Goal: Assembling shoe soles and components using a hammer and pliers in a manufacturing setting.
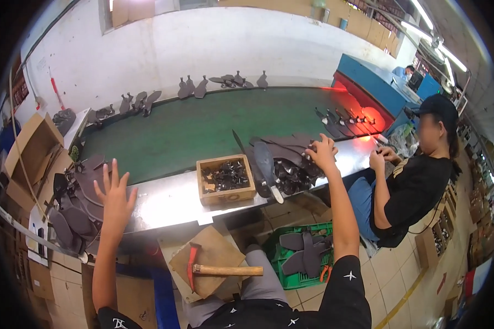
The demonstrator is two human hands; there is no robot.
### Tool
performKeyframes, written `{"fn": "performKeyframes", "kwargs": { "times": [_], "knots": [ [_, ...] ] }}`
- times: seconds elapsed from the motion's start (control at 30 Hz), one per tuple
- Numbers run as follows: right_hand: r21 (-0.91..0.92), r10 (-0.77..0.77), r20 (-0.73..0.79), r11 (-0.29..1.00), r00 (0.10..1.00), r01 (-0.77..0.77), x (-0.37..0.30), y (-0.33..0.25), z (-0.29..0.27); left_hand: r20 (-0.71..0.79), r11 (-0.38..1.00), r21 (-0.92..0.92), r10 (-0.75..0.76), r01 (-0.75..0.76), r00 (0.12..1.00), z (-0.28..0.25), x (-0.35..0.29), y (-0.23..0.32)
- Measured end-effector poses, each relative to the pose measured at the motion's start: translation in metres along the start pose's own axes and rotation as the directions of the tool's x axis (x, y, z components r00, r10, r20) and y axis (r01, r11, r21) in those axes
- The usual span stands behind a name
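Observation:
My left hand hovers with fingers spread beside a pile of dark shoe soles at the left end of the metal table edge; nothing is in it. My right hand is over a heap of dark soles and glossy black straps, its fingers bent but apart, and I see nothing gripped. Whether its fingertips touch the heap is unclear. Between my hands sits a wooden box of small black parts. A long grey sole leans across the heap's left side. Below, a red-headed hammer lies on a board.
A green conveyor belt runs beyond the metal edge, with dark soles along its far side. A blue machine glows red at right. Another person sits there. A green crate holds soles and orange-handled pliers.

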State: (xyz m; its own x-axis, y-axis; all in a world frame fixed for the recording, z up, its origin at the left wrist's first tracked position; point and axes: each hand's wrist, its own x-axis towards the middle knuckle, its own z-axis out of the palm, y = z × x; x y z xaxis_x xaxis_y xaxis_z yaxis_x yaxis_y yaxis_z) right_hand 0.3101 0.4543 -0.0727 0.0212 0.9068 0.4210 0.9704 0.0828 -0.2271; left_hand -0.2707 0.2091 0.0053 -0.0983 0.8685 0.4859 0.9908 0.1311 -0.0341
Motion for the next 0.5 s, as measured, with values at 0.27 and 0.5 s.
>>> {"fn": "performKeyframes", "kwargs": {
  "times": [0.27, 0.5],
  "knots": [
    [-0.239, -0.429, -0.479, 0.903, 0.766, 0.357, -0.001, -0.098, -0.117, -0.101, 0.989, -0.125, 0.069, -0.081, 0.993, -0.040, -0.036, 0.031],
    [0.370, -0.240, -0.561, 0.784, 0.793, 0.499, -0.019, -0.139, -0.140, -0.088, 0.831, -0.479, 0.274, -0.282, 0.958, -0.041, -0.050, 0.110]
  ]
}}
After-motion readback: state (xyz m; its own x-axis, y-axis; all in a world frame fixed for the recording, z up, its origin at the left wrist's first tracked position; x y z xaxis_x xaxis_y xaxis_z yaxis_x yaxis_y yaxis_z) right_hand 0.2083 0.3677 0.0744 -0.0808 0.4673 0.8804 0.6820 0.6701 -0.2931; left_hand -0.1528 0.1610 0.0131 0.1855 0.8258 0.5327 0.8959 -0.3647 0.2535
